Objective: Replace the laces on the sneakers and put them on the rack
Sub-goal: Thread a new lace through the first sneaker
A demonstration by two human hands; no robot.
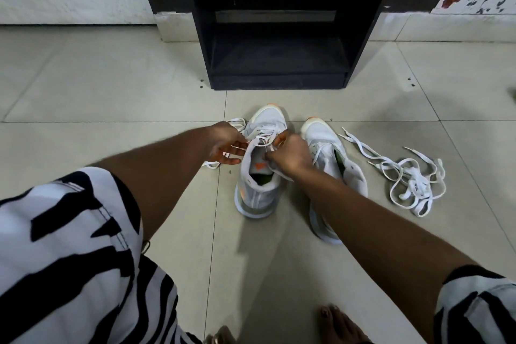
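Over the left sneaker, my left hand and right hand have fingers pinched on its flat lace; limp, light stuff, probably best held near the tips.

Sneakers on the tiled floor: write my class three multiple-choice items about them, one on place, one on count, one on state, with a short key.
1. Where does the loose lace pile lie?
A. Right of both sneakers
B. On the rack
C. Between the sneakers

2. How many sneakers stand on the floor?
A. One
B. Two
C. Three

3. What are the hands doing?
A. Resting on the floor
B. Working the lace on the left sneaker
C. Lifting the right sneaker

Key: 1 A, the pile lies beyond the right sneaker. 2 B, a pair shows. 3 B, the left hand and right hand meet at its lace.
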